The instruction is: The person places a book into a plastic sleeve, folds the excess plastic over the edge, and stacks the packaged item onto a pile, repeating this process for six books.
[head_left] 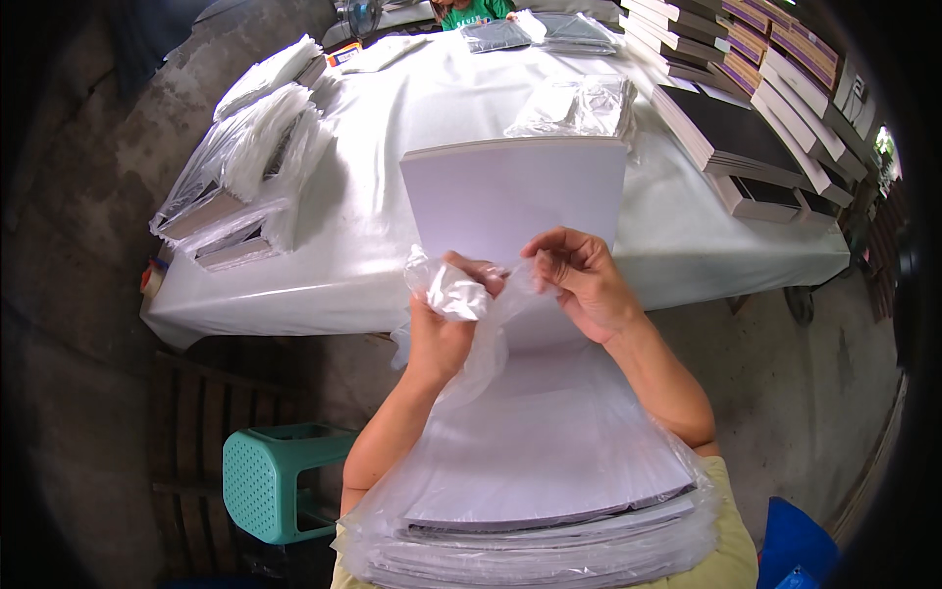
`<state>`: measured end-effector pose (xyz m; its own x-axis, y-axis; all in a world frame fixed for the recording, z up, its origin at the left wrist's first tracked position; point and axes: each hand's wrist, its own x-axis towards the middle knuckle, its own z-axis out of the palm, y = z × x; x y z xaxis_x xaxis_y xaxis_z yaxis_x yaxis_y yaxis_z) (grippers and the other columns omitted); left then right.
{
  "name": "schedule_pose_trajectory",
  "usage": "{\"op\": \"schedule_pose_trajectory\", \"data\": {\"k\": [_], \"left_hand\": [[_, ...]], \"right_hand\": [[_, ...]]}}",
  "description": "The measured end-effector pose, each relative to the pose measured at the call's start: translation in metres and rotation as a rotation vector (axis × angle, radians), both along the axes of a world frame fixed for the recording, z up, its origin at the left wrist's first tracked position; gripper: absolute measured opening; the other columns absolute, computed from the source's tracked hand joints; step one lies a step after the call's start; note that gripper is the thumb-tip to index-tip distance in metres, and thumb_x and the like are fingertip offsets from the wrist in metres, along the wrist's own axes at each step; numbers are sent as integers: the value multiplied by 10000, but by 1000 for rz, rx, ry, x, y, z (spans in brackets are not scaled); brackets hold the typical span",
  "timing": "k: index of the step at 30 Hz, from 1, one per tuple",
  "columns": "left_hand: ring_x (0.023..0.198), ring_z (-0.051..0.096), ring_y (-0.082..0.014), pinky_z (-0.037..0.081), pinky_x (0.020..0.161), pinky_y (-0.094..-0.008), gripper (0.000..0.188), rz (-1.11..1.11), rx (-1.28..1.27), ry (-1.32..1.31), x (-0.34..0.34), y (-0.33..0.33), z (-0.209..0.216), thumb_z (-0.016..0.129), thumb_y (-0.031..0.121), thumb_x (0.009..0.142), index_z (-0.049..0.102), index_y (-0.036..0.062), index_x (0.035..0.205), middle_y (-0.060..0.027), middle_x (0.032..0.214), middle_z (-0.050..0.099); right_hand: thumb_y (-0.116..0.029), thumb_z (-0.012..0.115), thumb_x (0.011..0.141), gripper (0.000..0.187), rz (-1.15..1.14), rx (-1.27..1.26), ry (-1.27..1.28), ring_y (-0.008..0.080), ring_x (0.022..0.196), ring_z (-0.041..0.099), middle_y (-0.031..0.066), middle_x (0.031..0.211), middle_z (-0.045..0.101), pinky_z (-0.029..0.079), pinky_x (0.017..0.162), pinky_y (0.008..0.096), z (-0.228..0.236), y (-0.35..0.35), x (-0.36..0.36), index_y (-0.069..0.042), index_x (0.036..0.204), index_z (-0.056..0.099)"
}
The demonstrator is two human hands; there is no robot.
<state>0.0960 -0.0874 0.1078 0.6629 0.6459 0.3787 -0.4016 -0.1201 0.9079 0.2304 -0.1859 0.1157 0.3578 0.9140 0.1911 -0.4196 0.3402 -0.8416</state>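
Note:
Bunched clear plastic bag point(457, 294) sits in my left hand point(439, 336), whose fingers are closed around it. With thumb and fingertips, my right hand point(592, 287) pinches a thin edge of the same plastic. Just beyond my hands, a thick white pad or book point(510, 191) lies or leans at the table's near edge; I cannot tell which. Below my wrists, a stack of white flat sheets or pads in clear plastic point(549, 471) rests against my lap, with several layers showing at its near end.
A table with a white cover point(687, 236) spans the front. Plastic-wrapped packs point(240, 162) are piled on its left, dark-topped blocks point(726, 128) on its right. A flat clear package point(579, 103) lies behind the pad. A green stool point(260, 481) stands left; a person in green point(476, 12) is across.

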Motion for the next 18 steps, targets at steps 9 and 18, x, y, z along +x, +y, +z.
{"op": "schedule_pose_trajectory", "data": {"k": [9,18], "left_hand": [[398,364,-97,359,438,-239,490,-569,-556,71,-20,4,6,678,297,744,381,55,1050,37,500,367],[737,589,-226,474,640,-330,407,-629,-387,117,-85,70,-29,667,399,693,620,21,834,-70,712,583]], "right_hand": [[-75,543,827,359,-41,-24,-63,54,542,479,-20,625,508,417,529,178,20,-6,3,-59,1172,449],[-160,527,848,434,-278,145,8,-26,384,315,-74,578,452,251,309,133,38,-53,86,-81,1253,392]]}}
